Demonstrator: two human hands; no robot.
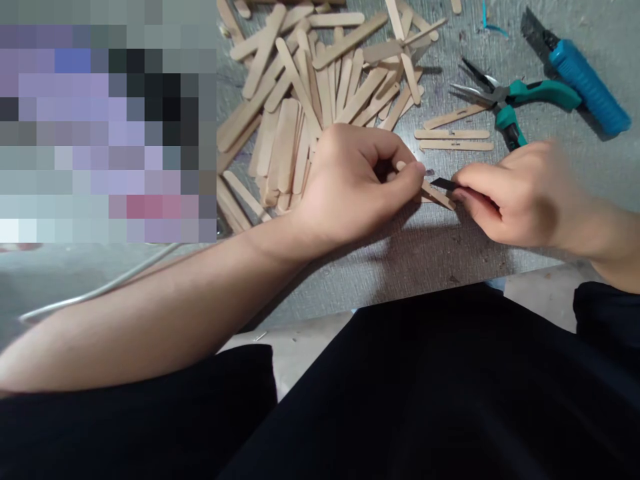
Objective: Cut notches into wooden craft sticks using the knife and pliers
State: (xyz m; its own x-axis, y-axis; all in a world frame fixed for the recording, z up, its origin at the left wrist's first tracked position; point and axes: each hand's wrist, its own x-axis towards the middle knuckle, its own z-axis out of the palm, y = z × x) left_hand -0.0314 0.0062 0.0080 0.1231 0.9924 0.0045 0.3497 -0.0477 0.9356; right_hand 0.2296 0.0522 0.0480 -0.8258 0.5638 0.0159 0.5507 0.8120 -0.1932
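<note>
My left hand [345,190] pinches a wooden craft stick [441,196] between thumb and fingertips, with one end pointing right toward the other hand. My right hand [515,193] is closed on a small dark blade [442,183], whose tip lies close over the stick. Whether the blade touches the wood is hard to tell. Just beyond both hands lie two craft sticks [453,135] side by side, with small marks or cuts at their middles. Another craft stick [453,117] with a slot lies at an angle above them.
A large pile of craft sticks [325,73] spreads beyond my left hand. Green-handled pliers [503,100] and a blue-handled utility knife [583,80] lie at the upper right. A white cable [100,290] runs at the left. The table's near edge is by my lap. The upper left is pixelated.
</note>
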